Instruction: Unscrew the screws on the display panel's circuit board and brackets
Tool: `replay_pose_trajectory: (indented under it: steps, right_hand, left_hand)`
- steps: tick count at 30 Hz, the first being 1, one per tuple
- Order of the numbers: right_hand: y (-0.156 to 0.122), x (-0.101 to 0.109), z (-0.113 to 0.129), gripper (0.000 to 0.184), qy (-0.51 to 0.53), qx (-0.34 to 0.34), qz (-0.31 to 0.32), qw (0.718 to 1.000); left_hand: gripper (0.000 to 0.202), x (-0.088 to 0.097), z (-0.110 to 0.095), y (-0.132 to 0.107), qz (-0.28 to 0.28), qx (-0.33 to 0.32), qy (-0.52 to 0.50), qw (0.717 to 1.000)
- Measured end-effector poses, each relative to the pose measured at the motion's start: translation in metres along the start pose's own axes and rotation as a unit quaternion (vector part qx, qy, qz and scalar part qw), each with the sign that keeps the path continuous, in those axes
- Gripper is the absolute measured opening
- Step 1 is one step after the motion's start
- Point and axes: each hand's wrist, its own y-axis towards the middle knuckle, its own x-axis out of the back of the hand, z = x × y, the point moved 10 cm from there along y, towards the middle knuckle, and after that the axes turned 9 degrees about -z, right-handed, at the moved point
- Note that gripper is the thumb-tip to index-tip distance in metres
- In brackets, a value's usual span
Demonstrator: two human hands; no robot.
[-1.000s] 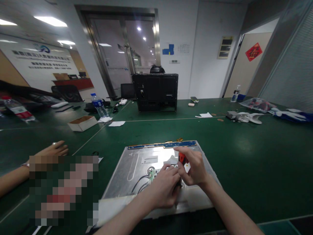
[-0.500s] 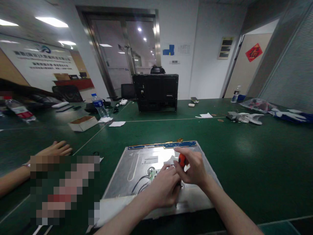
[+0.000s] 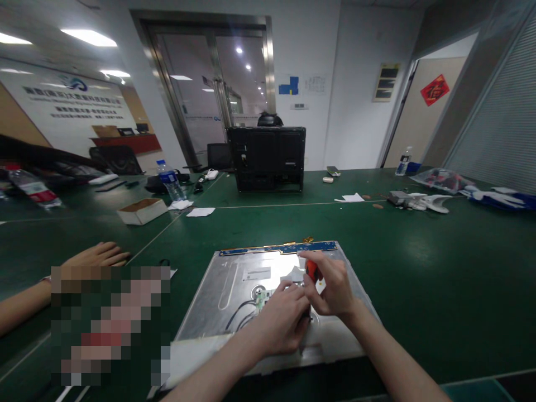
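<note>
A flat metal-backed display panel [image 3: 228, 273] lies in front of me, with a blue circuit strip [image 3: 268, 249] along its far edge. My right hand [image 3: 335, 282] is closed around the red-and-black handle of a screwdriver [image 3: 311, 270] above the panel; its shaft and tip are hidden. Just left of it, my left hand [image 3: 285, 318] rests low over the panel with its fingers curled together, and what they grip cannot be seen. Beside those fingers, a small green circuit board [image 3: 263, 300] shows in part. Black cables [image 3: 238, 312] run from it across the panel and under my left forearm.
Another person's hand [image 3: 94, 259] lies on the green table at the left. Farther off stand an open box [image 3: 142, 211], a water bottle [image 3: 171, 181] and a black monitor [image 3: 268, 159]. White gloves [image 3: 427, 201] and a plastic bag [image 3: 444, 180] lie at the right.
The fingers of my right hand have shifted slightly around the screwdriver handle. My left hand stays in place. At the left, the other person's hand has moved a little to the right.
</note>
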Motion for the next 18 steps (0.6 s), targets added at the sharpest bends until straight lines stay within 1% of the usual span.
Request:
replay_pose_trajectory:
  steps: [4,9,14,18]
  right_hand:
    - [0.0012,0.0007,0.0009,0.031,-0.019,0.000,-0.012,1.000]
    - [-0.0009,-0.0015,-0.0004,0.024,-0.032,0.003,-0.009,0.999]
    - [-0.0010,-0.0024,-0.0024,0.025,-0.017,-0.004,0.009,1.000]
    - [-0.0002,-0.0012,-0.0013,0.030,0.005,-0.006,0.019,1.000]
  left_hand:
    - [0.024,0.0000,0.0004,0.0003,-0.007,-0.001,-0.008,1.000]
    - [0.023,-0.0008,0.0027,0.0002,-0.001,0.009,-0.004,1.000]
    - [0.021,-0.0018,0.0024,-0.0002,-0.001,0.003,0.007,1.000]
    - [0.018,-0.0021,0.0005,-0.0002,-0.001,-0.005,0.024,1.000]
